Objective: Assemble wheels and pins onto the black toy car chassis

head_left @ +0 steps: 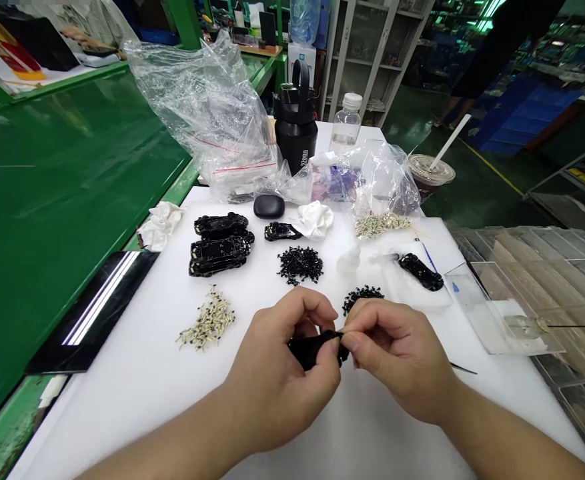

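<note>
My left grip (285, 367) clasps a black model car (303, 353) over the white counter (137, 413); my right grip (399, 353) pinches at its right-hand end, though whether a tiny part sits between those fingertips too, I cannot tell. If that pinch slid off the glossy shell, the car could twist in my left fingers or a small piece could drop unseen. My right knuckles are close to the small black parts pile (363, 297), so a careless nudge might scatter it. My left forearm, swinging outward, could sweep the cream-coloured parts (206, 323). The black flask (296, 137) carries pale vertical lettering, too small to read surely; the purple-printed packet (336, 180) shows no legible words.
</note>
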Demonstrator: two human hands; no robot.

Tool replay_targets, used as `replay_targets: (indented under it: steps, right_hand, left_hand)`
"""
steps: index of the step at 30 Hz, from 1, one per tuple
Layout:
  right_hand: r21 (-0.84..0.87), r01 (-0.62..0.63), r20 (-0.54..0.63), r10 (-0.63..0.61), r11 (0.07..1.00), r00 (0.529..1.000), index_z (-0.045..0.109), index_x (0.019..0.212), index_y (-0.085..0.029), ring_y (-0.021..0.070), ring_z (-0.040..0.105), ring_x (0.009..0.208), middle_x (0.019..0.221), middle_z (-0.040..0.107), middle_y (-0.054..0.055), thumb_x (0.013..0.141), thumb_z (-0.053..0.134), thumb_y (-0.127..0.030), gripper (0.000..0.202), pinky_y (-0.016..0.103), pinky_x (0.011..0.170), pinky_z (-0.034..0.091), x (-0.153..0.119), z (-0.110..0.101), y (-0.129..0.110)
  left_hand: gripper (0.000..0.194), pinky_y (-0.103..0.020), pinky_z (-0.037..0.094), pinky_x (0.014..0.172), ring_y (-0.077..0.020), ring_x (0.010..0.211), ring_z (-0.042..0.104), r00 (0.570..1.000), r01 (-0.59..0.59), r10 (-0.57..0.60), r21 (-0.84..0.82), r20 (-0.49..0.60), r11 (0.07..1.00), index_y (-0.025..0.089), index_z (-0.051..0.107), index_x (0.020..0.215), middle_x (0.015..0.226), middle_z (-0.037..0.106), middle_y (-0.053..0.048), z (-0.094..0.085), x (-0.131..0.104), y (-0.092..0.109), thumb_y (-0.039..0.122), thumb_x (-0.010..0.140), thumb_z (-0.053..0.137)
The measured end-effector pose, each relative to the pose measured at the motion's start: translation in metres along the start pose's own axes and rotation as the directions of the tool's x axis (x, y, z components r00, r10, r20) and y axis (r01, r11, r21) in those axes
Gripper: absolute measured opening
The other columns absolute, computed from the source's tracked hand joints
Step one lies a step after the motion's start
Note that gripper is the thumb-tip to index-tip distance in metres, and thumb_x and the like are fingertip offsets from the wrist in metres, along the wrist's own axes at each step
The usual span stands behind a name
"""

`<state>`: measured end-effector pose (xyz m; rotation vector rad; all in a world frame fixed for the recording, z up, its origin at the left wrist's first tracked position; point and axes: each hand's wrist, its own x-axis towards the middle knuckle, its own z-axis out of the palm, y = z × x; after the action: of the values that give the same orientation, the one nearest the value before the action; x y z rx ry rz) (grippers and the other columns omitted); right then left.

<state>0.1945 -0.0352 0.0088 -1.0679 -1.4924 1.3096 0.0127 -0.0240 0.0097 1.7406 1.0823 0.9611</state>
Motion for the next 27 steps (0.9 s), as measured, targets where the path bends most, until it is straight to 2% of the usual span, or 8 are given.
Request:
replay_targets:
  steps: [4,9,15,19,23,27]
  right_hand:
    - [-0.034,0.035,-0.013,-0.036,0.999,0.999,0.065,0.076,-0.018,0.0082,0.057,0.067,0.072,0.063,-0.001,0.088,0.067,-0.014,0.012,0.018,0.061,0.047,0.001,0.000,0.001]
    - [-0.059,0.067,-0.016,-0.068,0.996,0.998,0.067,0.079,-0.018,0.0080,0.057,0.066,0.073,0.064,-0.001,0.088,0.066,-0.014,0.010,0.019,0.060,0.046,0.001,0.001,0.001]
    - [0.017,0.012,0.000,-0.012,1.000,1.000,0.070,0.085,-0.021,0.0078,0.057,0.066,0.077,0.064,-0.001,0.088,0.064,-0.011,0.012,0.018,0.060,0.048,0.000,0.002,0.000]
    - [0.098,-0.114,0.023,0.112,0.989,0.993,0.069,0.084,-0.019,0.0080,0.055,0.065,0.076,0.063,-0.001,0.090,0.065,-0.019,0.007,0.019,0.060,0.048,0.000,0.001,0.000]
    - [0.141,-0.244,0.049,0.239,0.960,0.970,0.068,0.084,-0.018,0.0090,0.055,0.065,0.073,0.062,0.000,0.090,0.067,-0.027,0.012,0.020,0.061,0.048,0.001,-0.001,0.000]
    - [0.128,-0.289,0.053,0.284,0.949,0.957,0.067,0.082,-0.017,0.0107,0.055,0.066,0.074,0.061,0.001,0.090,0.067,-0.028,0.014,0.023,0.061,0.047,0.002,-0.001,-0.001]
  left_hand:
    - [0.021,-0.020,0.044,0.047,-0.0083,0.052,0.053,0.999,0.001,0.000,0.037,-0.049,0.999,0.025,0.053,0.091,0.067,0.058,0.008,0.003,0.001,0.002,0.011,0.076,0.054]
    - [0.015,-0.020,0.043,0.045,-0.0086,0.049,0.051,0.995,0.078,-0.072,0.090,-0.072,0.993,0.023,0.053,0.082,0.061,0.057,0.007,0.001,0.004,0.010,0.013,0.071,0.054]
    - [0.012,-0.019,0.041,0.043,-0.0082,0.047,0.049,0.991,0.102,-0.090,0.122,-0.098,0.987,0.022,0.054,0.079,0.057,0.055,0.008,-0.001,0.007,0.013,0.014,0.071,0.054]
    - [0.012,-0.019,0.041,0.043,-0.0084,0.045,0.049,0.992,0.050,-0.026,0.201,-0.122,0.978,0.023,0.053,0.078,0.054,0.052,0.008,0.000,0.006,0.012,0.014,0.070,0.054]
    - [0.015,-0.018,0.042,0.045,-0.0075,0.046,0.049,0.988,-0.037,0.079,0.290,-0.133,0.956,0.023,0.053,0.080,0.056,0.053,0.009,0.002,0.003,0.010,0.012,0.070,0.055]
    - [0.017,-0.018,0.042,0.047,-0.0062,0.047,0.050,0.981,-0.102,0.155,0.363,-0.119,0.926,0.022,0.053,0.082,0.058,0.054,0.009,0.002,0.002,0.009,0.010,0.070,0.055]
